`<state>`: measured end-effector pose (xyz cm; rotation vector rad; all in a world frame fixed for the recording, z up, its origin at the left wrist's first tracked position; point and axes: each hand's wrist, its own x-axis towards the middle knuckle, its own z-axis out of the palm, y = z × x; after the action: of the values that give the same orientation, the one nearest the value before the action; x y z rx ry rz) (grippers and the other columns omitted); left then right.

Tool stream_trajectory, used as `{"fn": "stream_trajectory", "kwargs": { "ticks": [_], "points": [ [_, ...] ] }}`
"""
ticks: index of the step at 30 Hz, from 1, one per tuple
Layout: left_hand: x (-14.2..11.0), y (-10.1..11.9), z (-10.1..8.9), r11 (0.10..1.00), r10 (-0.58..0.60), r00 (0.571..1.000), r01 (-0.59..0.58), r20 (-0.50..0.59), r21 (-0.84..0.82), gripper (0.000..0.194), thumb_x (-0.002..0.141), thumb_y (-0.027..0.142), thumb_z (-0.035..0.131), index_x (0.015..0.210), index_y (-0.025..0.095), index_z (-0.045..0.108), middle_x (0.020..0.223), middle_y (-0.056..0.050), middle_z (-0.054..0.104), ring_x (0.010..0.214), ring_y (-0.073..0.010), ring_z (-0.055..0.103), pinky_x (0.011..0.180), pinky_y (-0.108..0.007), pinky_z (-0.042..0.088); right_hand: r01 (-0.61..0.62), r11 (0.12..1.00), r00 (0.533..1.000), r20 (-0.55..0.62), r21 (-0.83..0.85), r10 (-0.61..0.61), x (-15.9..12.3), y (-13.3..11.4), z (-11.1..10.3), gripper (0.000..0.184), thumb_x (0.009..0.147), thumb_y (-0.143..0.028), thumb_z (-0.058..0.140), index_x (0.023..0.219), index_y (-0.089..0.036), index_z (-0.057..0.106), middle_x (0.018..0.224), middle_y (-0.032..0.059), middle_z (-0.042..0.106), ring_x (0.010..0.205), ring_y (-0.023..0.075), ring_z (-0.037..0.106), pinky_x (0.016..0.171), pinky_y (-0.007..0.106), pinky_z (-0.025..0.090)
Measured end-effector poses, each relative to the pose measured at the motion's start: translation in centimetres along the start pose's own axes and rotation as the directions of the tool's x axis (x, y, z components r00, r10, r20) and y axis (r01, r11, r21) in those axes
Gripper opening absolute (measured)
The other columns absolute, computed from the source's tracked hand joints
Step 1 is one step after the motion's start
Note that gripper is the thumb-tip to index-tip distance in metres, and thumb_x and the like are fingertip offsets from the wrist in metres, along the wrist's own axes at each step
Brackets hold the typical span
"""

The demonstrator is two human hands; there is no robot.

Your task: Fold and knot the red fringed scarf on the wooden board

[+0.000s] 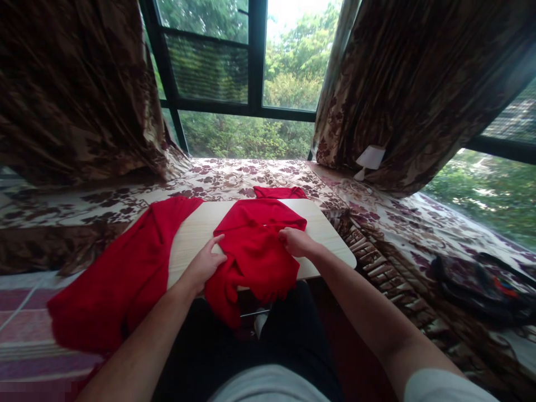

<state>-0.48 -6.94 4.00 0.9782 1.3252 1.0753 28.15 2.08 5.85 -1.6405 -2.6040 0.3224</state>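
A red garment (259, 245) lies rumpled on a small light wood-grain table (186, 245), its lower part hanging over the near edge. A tiny white spot shows near its middle. At its left edge rests my left hand (206, 261), thumb and fingers apart, touching the fabric. My right hand (296, 241) is closed, pinching the garment on its right side. To the left, a larger red cloth (138, 268) drapes over the table's side and hangs down.
Behind the table, a folded red cloth (280, 192) lies on the floral-covered ledge (226, 176). A small white lamp (371, 158) stands by the right curtain (389, 84). A black bag (481, 290) sits at right. Striped bedding (25, 324) is at left.
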Motion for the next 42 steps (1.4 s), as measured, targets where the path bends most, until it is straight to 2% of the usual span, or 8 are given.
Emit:
{"fn": "stream_trajectory", "kwargs": {
  "ticks": [6, 13, 20, 25, 33, 37, 40, 42],
  "points": [
    [0.4, -0.1, 0.5, 0.997, -0.066, 0.992, 0.062, 0.107, 0.035, 0.051, 0.063, 0.016, 0.070, 0.114, 0.015, 0.067, 0.051, 0.005, 0.058, 0.045, -0.0137, 0.057, 0.044, -0.020, 0.040, -0.073, 0.991, 0.993, 0.085, -0.111, 0.083, -0.7, 0.8, -1.2, 0.012, 0.070, -0.015, 0.068, 0.079, -0.018, 0.075, 0.075, 0.0075, 0.070, 0.071, 0.0214, 0.062, 0.062, 0.027, 0.038],
    [0.5, 0.0, 1.0, 0.992, -0.115, 0.993, 0.116, 0.011, -0.054, 0.042, 0.059, 0.012, 0.075, 0.100, 0.017, 0.066, 0.064, -0.002, 0.068, 0.057, -0.0197, 0.067, 0.050, -0.024, 0.049, 0.008, 0.995, 0.954, -0.298, 0.099, 0.022, 0.3, -2.1, 0.2, 0.034, 0.093, -0.031, 0.052, 0.120, -0.019, 0.069, 0.122, 0.0112, 0.067, 0.111, 0.0231, 0.061, 0.095, 0.030, 0.044],
    [1.4, -0.4, 0.4, 0.993, -0.108, 0.994, 0.109, -0.019, 0.041, 0.042, 0.059, 0.015, 0.078, 0.099, 0.013, 0.065, 0.074, -0.008, 0.073, 0.067, -0.0219, 0.071, 0.061, -0.028, 0.055, 0.105, 0.994, 0.979, -0.176, 0.019, -0.100, 1.4, -7.1, 3.1, 0.073, 0.094, -0.067, 0.039, 0.157, -0.033, 0.028, 0.166, 0.0076, 0.019, 0.150, 0.0374, 0.015, 0.117, 0.059, 0.015],
    [0.9, -0.6, -0.5, 0.990, -0.124, 0.992, 0.124, 0.001, 0.067, 0.042, 0.058, 0.021, 0.084, 0.094, 0.016, 0.062, 0.068, -0.005, 0.072, 0.060, -0.0213, 0.069, 0.055, -0.026, 0.053, 0.149, 0.989, 0.989, -0.012, 0.000, -0.149, 2.2, -8.3, 5.0, 0.076, 0.090, -0.077, 0.031, 0.156, -0.041, 0.027, 0.166, 0.0051, 0.015, 0.151, 0.0433, 0.003, 0.112, 0.073, -0.002],
    [-4.0, 1.1, -3.3, 0.887, -0.348, 0.837, 0.440, 0.422, -0.139, 0.041, 0.055, 0.022, 0.090, 0.091, 0.017, 0.070, 0.079, -0.011, 0.074, 0.083, -0.0332, 0.074, 0.074, -0.042, 0.059, 0.144, 0.990, 0.989, -0.020, 0.008, -0.144, 2.2, -8.1, 5.2, 0.078, 0.088, -0.078, 0.032, 0.156, -0.041, 0.027, 0.167, 0.0054, 0.014, 0.151, 0.0445, 0.002, 0.111, 0.073, -0.004],
    [-6.6, 0.8, -6.0, 0.875, -0.382, 0.805, 0.473, 0.455, -0.102, 0.057, 0.040, 0.020, 0.093, 0.093, 0.018, 0.074, 0.074, -0.012, 0.073, 0.093, -0.0420, 0.071, 0.070, -0.044, 0.059, 0.141, 0.990, 0.990, -0.011, 0.008, -0.140, 2.2, -8.2, 5.1, 0.077, 0.089, -0.077, 0.034, 0.156, -0.040, 0.026, 0.167, 0.0056, 0.013, 0.151, 0.0440, 0.002, 0.112, 0.073, -0.005],
    [-9.0, 0.0, -7.9, 0.892, -0.360, 0.840, 0.437, 0.407, -0.112, 0.072, 0.027, 0.025, 0.093, 0.097, 0.021, 0.076, 0.078, -0.011, 0.076, 0.104, -0.0470, 0.067, 0.074, -0.048, 0.059, 0.143, 0.990, 0.990, -0.012, 0.012, -0.142, 2.2, -8.3, 5.1, 0.077, 0.089, -0.077, 0.034, 0.156, -0.040, 0.026, 0.167, 0.0056, 0.014, 0.151, 0.0439, 0.001, 0.111, 0.073, -0.004],
    [-10.6, -0.6, -9.3, 0.926, -0.270, 0.919, 0.330, 0.288, -0.185, 0.072, 0.028, 0.037, 0.092, 0.097, 0.027, 0.078, 0.085, -0.008, 0.078, 0.109, -0.0462, 0.065, 0.078, -0.048, 0.058, 0.145, 0.989, 0.989, -0.013, 0.016, -0.145, 2.2, -8.2, 5.2, 0.078, 0.088, -0.078, 0.032, 0.156, -0.040, 0.027, 0.167, 0.0057, 0.014, 0.151, 0.0437, 0.001, 0.111, 0.074, -0.004]
  ]
}}
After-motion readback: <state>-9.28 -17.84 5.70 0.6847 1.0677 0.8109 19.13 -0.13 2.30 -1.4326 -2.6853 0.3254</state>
